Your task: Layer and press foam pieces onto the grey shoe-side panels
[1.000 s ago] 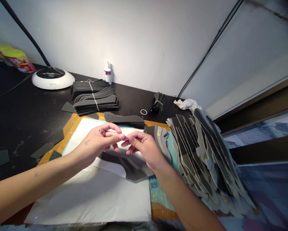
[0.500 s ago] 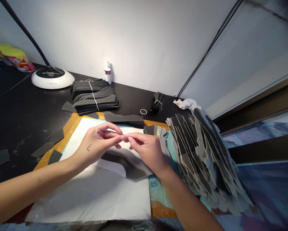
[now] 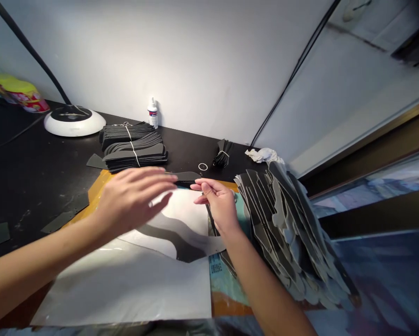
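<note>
**Work area, viewed from the head.** The left hand [image 3: 132, 198] was blurred, held open with fingers spread and empty, above the far left part of a white sheet [image 3: 125, 289]. The right hand [image 3: 218, 203] was curled, with thumb and forefinger close together. A thin dark strip [image 3: 211, 221] ran down beneath it; whether the strip was gripped could not be told.

A dark curved cut piece [image 3: 174, 238] lay on the white sheet, between and nearer than the hands. A stack of curved cut pieces [image 3: 184, 177] sat at the far edge of the sheet, partly behind the fingers. The sheet rested on an orange mat [image 3: 97, 186] and beside a printed teal and orange sheet [image 3: 223, 287].

To the right, a tall leaning pile of grey and dark cut pieces [image 3: 286, 228] rose just beside the right hand. On the black tabletop [image 3: 37, 158] beyond stood bundles of dark pieces tied with white elastic [image 3: 132, 144], a small bundle [image 3: 223, 156], a loose rubber band [image 3: 202, 166], a white glue bottle [image 3: 152, 113], a round white lamp base [image 3: 74, 122] and crumpled tissue [image 3: 264, 155]. Loose dark pieces [image 3: 65, 214] lay at left.
</note>
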Motion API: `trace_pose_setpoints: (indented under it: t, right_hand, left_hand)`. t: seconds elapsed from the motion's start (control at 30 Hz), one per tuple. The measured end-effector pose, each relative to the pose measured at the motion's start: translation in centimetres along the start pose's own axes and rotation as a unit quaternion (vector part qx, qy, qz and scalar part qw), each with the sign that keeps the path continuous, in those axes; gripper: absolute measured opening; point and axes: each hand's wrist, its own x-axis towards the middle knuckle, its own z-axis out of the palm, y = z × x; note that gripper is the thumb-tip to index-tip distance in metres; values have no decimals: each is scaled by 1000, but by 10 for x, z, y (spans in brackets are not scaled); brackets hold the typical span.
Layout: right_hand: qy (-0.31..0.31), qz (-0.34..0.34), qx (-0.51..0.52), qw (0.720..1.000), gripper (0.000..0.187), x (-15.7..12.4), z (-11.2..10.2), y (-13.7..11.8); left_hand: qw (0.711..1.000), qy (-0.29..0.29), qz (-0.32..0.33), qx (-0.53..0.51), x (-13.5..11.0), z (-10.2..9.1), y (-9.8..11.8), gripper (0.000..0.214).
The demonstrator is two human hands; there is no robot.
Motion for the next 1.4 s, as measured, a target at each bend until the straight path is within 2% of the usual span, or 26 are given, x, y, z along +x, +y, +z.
trace_pose_setpoints:
  t: [0.1,0.17,0.23,0.4,0.47,0.5,0.53,0.6,0.67,0.7,0.77,0.83,0.9,1.0,1.17,1.23,1.33,1.4]
  right_hand:
    - [-40,5,60,997,41,-1,4,2]
    - [-55,8,87,995,42,-4,7,3]
    - [-64,13,99,993,41,-5,9,5]
    - [-71,-3,37,997,35,-5,6,8]
    - [-89,-43,-58,993,27,-7,4,5]
    - [-102,-72,-136,983,22,-9,3,2]
    - [-114,-103,-230,961,18,-11,3,-1]
    - [-131,-151,-426,882,18,-19,6,-10]
    - [-135,-160,-566,797,20,-27,12,-20]
    - [-138,-150,-610,766,20,-32,15,-24]
    - [-149,-120,-666,721,21,-40,19,-33]
    - [-159,-93,-695,695,20,-48,18,-39]
    - [-158,-84,-700,692,20,-57,10,-40]
    - [-129,-103,-688,707,21,-73,-9,-33]
    - [-50,-189,-676,711,29,-92,-33,-5]
    - [-27,-219,-666,713,21,-93,-36,5]
    - [-15,-224,-662,715,14,-90,-35,15]
    - [-17,-224,-678,700,14,-87,-32,20]
  left_hand:
    - [996,-34,-26,76,7,7,-42,39]
    - [993,-75,-43,84,6,15,-66,49]
    - [991,-100,-51,73,2,21,-82,57]
    - [990,-113,-41,72,2,22,-90,62]
    - [988,-124,-37,84,6,21,-90,61]
    - [987,-131,-35,90,8,20,-91,60]
    - [985,-139,-32,94,10,20,-92,59]
    - [982,-157,-23,101,13,18,-94,56]
    - [978,-178,-14,104,15,16,-96,53]
    - [977,-187,-11,105,17,14,-96,52]
    - [975,-195,-8,108,20,9,-95,49]
    - [974,-195,-1,114,24,3,-94,46]
    - [973,-192,7,124,28,-1,-93,43]
    - [973,-185,17,135,31,-6,-92,41]
    - [973,-160,34,162,27,-17,-86,45]
    - [975,-132,47,174,22,-25,-85,45]
    - [980,-69,63,174,13,-37,-86,50]
    - [984,-36,69,158,7,-44,-87,51]
